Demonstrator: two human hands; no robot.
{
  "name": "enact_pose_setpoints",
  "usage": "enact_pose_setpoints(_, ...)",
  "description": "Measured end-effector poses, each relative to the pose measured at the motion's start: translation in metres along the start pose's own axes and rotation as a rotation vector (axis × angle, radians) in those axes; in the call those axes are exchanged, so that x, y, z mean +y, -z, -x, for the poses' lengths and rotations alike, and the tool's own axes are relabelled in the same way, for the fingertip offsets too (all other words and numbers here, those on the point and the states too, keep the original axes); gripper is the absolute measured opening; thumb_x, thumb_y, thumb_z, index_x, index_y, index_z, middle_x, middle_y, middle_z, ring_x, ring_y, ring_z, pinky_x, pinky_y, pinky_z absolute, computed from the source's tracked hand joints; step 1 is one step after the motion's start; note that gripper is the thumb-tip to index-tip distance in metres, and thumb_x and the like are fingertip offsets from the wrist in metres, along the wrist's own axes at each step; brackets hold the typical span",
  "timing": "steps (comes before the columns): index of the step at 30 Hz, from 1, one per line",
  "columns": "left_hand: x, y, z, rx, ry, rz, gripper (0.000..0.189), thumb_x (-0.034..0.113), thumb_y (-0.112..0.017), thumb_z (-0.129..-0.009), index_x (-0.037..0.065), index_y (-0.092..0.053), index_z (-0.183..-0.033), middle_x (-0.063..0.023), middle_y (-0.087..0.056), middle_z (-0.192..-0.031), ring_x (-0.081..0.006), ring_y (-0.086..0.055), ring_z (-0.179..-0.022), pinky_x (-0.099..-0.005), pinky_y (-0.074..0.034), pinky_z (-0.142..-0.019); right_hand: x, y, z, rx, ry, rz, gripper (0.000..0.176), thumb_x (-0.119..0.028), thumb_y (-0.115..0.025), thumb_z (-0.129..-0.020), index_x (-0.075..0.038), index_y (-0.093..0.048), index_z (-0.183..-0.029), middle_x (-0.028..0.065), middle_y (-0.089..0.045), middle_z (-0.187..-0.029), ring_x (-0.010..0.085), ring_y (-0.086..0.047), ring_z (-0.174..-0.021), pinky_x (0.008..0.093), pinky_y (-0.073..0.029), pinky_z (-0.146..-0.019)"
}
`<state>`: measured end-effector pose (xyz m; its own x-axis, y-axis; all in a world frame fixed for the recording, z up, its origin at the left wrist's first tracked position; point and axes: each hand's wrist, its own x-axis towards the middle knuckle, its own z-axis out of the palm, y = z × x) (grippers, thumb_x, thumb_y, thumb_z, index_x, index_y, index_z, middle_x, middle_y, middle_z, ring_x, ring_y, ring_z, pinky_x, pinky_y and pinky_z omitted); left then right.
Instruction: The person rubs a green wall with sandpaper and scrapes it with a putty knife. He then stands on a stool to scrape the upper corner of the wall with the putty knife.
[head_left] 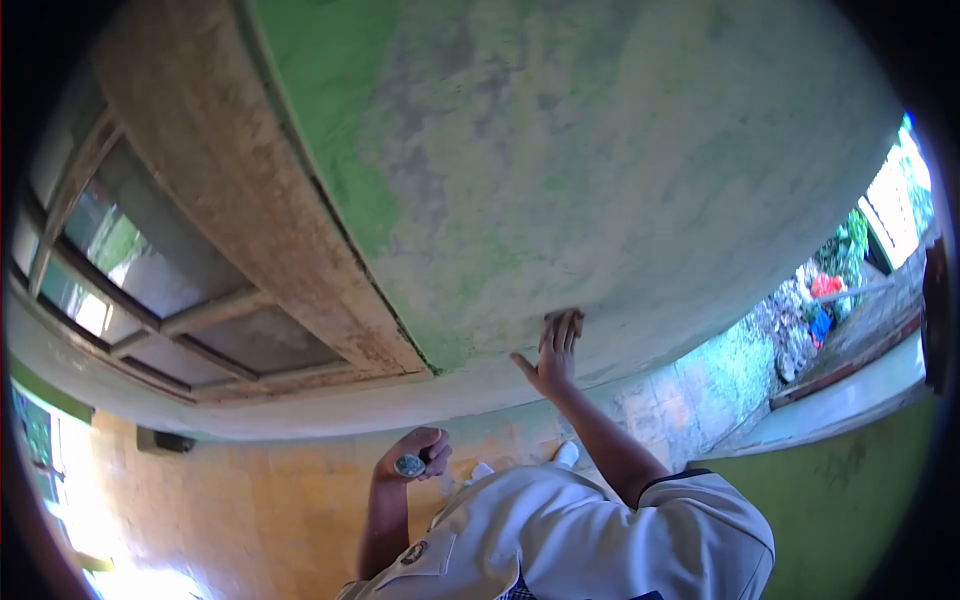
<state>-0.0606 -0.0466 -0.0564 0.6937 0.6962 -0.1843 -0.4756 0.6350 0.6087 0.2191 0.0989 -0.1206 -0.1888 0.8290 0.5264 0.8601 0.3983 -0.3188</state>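
Observation:
My right hand (556, 355) lies against the wall (600, 180), its fingers stretched upward and its thumb pointing left. The wall has patchy, worn green and whitish paint. My left hand (420, 455) is closed in front of my body, below the wooden window frame's corner. It grips an object with a rounded grey-green end (409, 465). The rest of this object is hidden by my fingers, so its kind cannot be made out. My left hand is apart from the wall.
On the left is a bare wooden window frame (270, 200) with glass panes (150, 250). The tiled floor (270, 490) runs below the wall. A low ledge (850, 395) stands at right, with plants (845, 245) and rubble (785, 325) beyond.

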Motion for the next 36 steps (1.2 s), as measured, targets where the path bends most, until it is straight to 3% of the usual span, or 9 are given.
enact_pose_setpoints(2, 0.009, -0.007, -0.001, 0.032, 0.048, -0.036, 0.038, 0.037, -0.047, -0.091, 0.01, -0.042, -0.064, -0.0022, -0.044, -0.052, -0.0085, -0.04, -0.037, -0.0212, -0.03, -0.04, 0.0, 0.003, 0.012, -0.096, -0.174, -0.048, 0.094, -0.055, -0.051, -0.081, 0.002, -0.007, -0.14, 0.0351, 0.006, -0.14, 0.0491, 0.007, -0.131, 0.056, -0.007, -0.105)
enact_pose_setpoints(4, 0.011, -0.009, 0.002, 0.051, 0.062, -0.084, 0.038, 0.037, -0.047, -0.091, 0.011, -0.043, -0.064, -0.002, -0.045, -0.051, -0.0086, -0.039, -0.037, -0.0216, -0.03, -0.042, 0.005, 0.005, 0.009, 0.156, -0.16, -0.242, 0.086, -0.05, -0.046, -0.085, 0.001, -0.006, -0.14, 0.0314, 0.008, -0.142, 0.0461, 0.01, -0.132, 0.0542, -0.003, -0.105)
enact_pose_setpoints(9, 0.013, -0.017, -0.002, 0.055, 0.027, -0.132, 0.038, 0.037, -0.046, -0.091, 0.011, -0.043, -0.064, -0.0018, -0.044, -0.049, -0.0087, -0.039, -0.036, -0.0217, -0.03, -0.042, 0.019, 0.003, -0.012, 0.292, -0.231, -0.244, 0.083, -0.048, -0.041, -0.088, 0.003, -0.002, -0.14, 0.0264, 0.01, -0.145, 0.0412, 0.011, -0.134, 0.0497, 0.0, -0.107)
enact_pose_setpoints(13, 0.006, -0.01, 0.007, 0.047, 0.031, -0.158, 0.037, 0.036, -0.045, -0.092, 0.011, -0.043, -0.064, -0.002, -0.044, -0.049, -0.0088, -0.039, -0.036, -0.022, -0.03, -0.042, 0.042, 0.053, -0.083, 0.815, -0.589, -0.538, 0.09, -0.057, -0.036, -0.088, 0.005, 0.003, -0.138, 0.0239, 0.008, -0.146, 0.0331, 0.006, -0.136, 0.0401, -0.001, -0.109)
enact_pose_setpoints(21, -0.009, 0.012, 0.023, -0.035, -0.054, 0.053, 0.032, 0.032, -0.041, -0.094, 0.01, -0.042, -0.071, -0.0037, -0.043, -0.052, -0.0103, -0.04, -0.039, -0.0225, -0.031, -0.044, 0.008, 0.243, -0.199, 0.913, -0.204, -0.342, 0.07, -0.047, -0.033, -0.092, 0.003, -0.015, -0.139, 0.024, -0.006, -0.146, 0.0367, 0.0, -0.136, 0.0454, -0.004, -0.108)
enact_pose_setpoints(25, -0.013, 0.016, 0.021, -0.102, -0.13, 0.077, 0.026, 0.031, -0.05, -0.09, 0.008, -0.043, -0.081, -0.0037, -0.045, -0.059, -0.0096, -0.043, -0.044, -0.0233, -0.034, -0.047, -0.028, 0.242, -0.227, 0.982, 0.021, -0.089, 0.06, -0.04, -0.034, -0.094, 0.001, -0.026, -0.137, 0.0227, -0.017, -0.144, 0.0368, -0.006, -0.136, 0.0446, -0.007, -0.108)
enact_pose_setpoints(30, -0.015, 0.019, 0.011, -0.176, -0.217, 0.11, 0.026, 0.028, -0.057, -0.086, 0.006, -0.043, -0.089, -0.0023, -0.046, -0.064, -0.0091, -0.045, -0.047, -0.0242, -0.037, -0.049, -0.102, 0.134, -0.175, 0.75, 0.139, -0.082, 0.052, -0.035, -0.032, -0.094, 0.001, -0.036, -0.132, 0.0289, -0.016, -0.142, 0.0454, -0.013, -0.132, 0.056, -0.007, -0.104)
enact_pose_setpoints(32, -0.012, 0.02, 0.008, -0.162, -0.143, 0.121, 0.027, 0.03, -0.055, -0.088, 0.005, -0.044, -0.091, -0.0019, -0.045, -0.062, -0.0096, -0.046, -0.047, -0.0237, -0.039, -0.049, -0.125, 0.086, -0.135, 0.466, 0.157, -0.023, 0.046, -0.028, -0.052, -0.083, -0.015, -0.046, -0.127, 0.0241, -0.018, -0.142, 0.0443, -0.025, -0.126, 0.0674, -0.018, -0.093)
enact_pose_setpoints(36, -0.009, 0.008, 0.002, -0.11, -0.155, 0.061, 0.028, 0.033, -0.052, -0.089, 0.005, -0.047, -0.091, -0.0035, -0.048, -0.063, -0.01, -0.048, -0.048, -0.0228, -0.039, -0.046, -0.124, 0.037, -0.059, 0.007, 0.397, -0.118, 0.047, -0.024, -0.055, -0.083, -0.022, -0.044, -0.129, 0.0158, -0.024, -0.142, 0.0369, -0.028, -0.127, 0.0606, -0.023, -0.096)
